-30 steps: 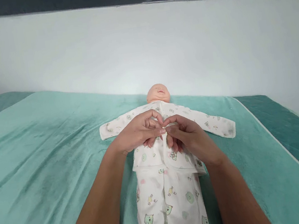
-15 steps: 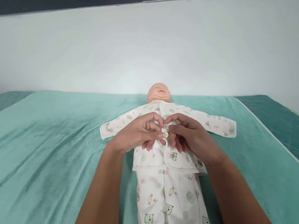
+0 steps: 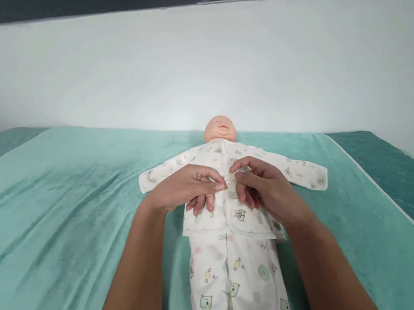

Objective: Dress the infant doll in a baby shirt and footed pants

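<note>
A baby doll (image 3: 219, 128) lies on its back, dressed in a white long-sleeved shirt (image 3: 201, 151) and matching trousers (image 3: 245, 284), both printed with small animals. A round button (image 3: 229, 184) shows at the middle of the shirt front, between my hands. My left hand (image 3: 192, 185) has its thumb and index finger closed together at the front edge, just left of the button, on the shirt. On the other side, my right hand (image 3: 260, 183) pinches the shirt with thumb and curled fingers, its index finger arched above. The cloth between the fingertips is mostly hidden.
A light green blanket (image 3: 65, 223) with some wrinkles lies under the doll, and darker green cloth (image 3: 398, 162) borders it on the right. Behind the doll's head rises a white wall (image 3: 193, 63) with a dark band along the top.
My left hand has shifted slightly left and down, and its fingertips have drawn away from the right hand's. The button now sits flatter in the gap. My right hand has hardly moved.
</note>
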`<state>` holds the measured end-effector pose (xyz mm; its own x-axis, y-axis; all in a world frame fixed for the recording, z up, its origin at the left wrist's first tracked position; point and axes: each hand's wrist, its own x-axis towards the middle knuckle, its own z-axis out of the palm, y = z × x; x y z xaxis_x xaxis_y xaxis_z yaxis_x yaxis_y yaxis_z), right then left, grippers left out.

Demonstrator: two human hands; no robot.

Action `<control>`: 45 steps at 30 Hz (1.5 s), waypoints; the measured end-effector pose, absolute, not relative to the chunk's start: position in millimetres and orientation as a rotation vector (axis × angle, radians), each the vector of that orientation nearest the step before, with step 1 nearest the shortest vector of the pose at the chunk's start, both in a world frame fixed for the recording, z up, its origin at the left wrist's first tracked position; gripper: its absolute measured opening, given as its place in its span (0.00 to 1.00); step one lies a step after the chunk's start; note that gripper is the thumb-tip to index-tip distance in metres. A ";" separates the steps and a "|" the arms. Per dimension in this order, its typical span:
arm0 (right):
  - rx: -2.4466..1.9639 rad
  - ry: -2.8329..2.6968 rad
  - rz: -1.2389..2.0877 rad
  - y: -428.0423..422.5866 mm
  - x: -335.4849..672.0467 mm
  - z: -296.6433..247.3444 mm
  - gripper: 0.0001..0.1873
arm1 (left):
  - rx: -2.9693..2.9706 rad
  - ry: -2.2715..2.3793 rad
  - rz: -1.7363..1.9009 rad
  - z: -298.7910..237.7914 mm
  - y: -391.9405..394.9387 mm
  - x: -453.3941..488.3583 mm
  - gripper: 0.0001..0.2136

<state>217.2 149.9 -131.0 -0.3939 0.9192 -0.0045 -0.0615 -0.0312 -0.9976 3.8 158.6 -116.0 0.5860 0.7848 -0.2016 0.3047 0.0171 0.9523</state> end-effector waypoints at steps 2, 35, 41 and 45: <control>-0.950 -1.430 1.548 149.7 217.3 -130.8 0.05 | 1.554 0.959 0.497 -116.5 158.7 2.4 0.17; -1.096 -1.848 0.653 176.5 206.2 -156.2 0.23 | 1.936 1.299 1.430 -156.0 184.8 26.5 0.15; -1.034 -1.931 0.634 195.3 202.7 -147.1 0.21 | 2.039 1.111 1.255 -153.5 184.3 32.5 0.19; -1.044 -1.889 0.623 193.6 202.7 -150.4 0.20 | 2.139 1.180 1.138 -152.5 193.0 31.9 0.20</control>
